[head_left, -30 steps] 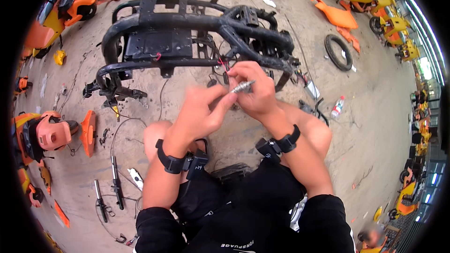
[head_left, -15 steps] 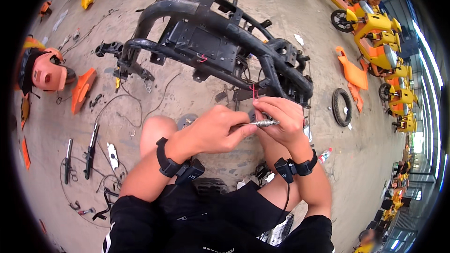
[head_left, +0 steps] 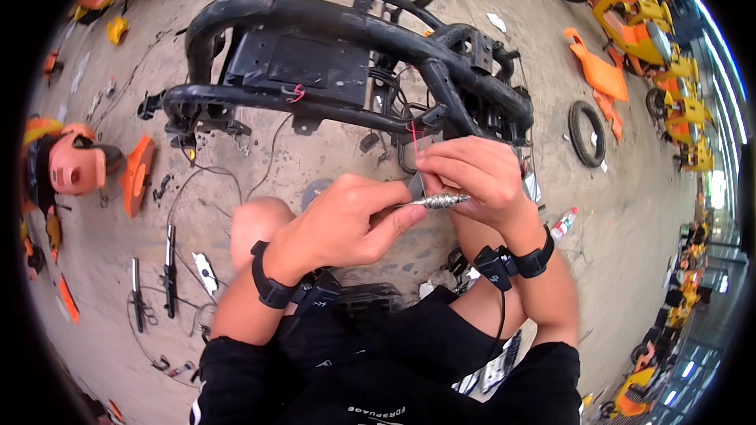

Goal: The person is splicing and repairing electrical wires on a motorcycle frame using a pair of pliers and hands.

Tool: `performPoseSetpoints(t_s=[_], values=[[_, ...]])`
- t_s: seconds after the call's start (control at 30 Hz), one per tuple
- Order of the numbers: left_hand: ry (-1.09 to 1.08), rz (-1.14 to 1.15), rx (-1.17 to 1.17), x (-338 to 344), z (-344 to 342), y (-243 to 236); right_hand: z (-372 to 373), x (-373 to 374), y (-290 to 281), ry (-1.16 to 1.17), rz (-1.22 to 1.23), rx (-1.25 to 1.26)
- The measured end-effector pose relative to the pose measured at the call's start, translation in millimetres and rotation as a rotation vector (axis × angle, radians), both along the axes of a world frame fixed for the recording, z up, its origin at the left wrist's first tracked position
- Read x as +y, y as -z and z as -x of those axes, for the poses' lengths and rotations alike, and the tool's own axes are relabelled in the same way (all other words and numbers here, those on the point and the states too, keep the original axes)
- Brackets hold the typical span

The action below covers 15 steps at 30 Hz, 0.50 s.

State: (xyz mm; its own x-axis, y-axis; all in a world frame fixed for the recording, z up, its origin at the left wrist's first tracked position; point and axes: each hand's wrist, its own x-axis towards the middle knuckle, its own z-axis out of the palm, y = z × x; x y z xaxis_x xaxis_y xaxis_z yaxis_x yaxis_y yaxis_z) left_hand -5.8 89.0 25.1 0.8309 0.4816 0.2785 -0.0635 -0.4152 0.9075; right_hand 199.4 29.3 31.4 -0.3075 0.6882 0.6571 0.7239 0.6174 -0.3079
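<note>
My left hand [head_left: 370, 216] is closed, its thumb and forefinger gripping a small ridged silver metal piece [head_left: 437, 201] that tapers at its right end. My right hand [head_left: 472, 177], also closed, is beside it with its fingertips pinching a thin red wire [head_left: 413, 132], and its lower fingers are partly hidden behind the metal piece. The wire hangs from a black tubular vehicle frame [head_left: 283, 4] just beyond both hands. A black panel [head_left: 315, 63] with a short red lead sits within the frame.
Orange and yellow scooters [head_left: 634, 8] line both sides. Around me lie orange body panels [head_left: 591, 59], a loose tire [head_left: 587, 132], a bottle [head_left: 564, 223], cables and fork tubes [head_left: 169, 275]. A blurred person [head_left: 622, 400] appears at the lower right edge.
Both hands have shifted right and lower in the view, still holding the metal piece and wire. The view has swung, so the frame and surroundings sit at a different angle.
</note>
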Motion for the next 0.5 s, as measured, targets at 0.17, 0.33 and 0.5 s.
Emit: performPoseSetpoints(t_s=[0.17, 0.33, 0.5], values=[[-0.053, 0.022, 0.053, -2.9, 3.3, -3.4, -0.9, -1.7, 0.6, -0.03, 0.038, 0.008], [-0.067, -0.016, 0.043, -2.2, 0.2, -6.1, -4.2, 0.8, 0.3, -0.028, -0.009, 0.004], [-0.082, -0.052, 0.09, -1.4, 4.6, -4.2, 4.8, 2.9, 4.8, -0.004, -0.03, 0.086]])
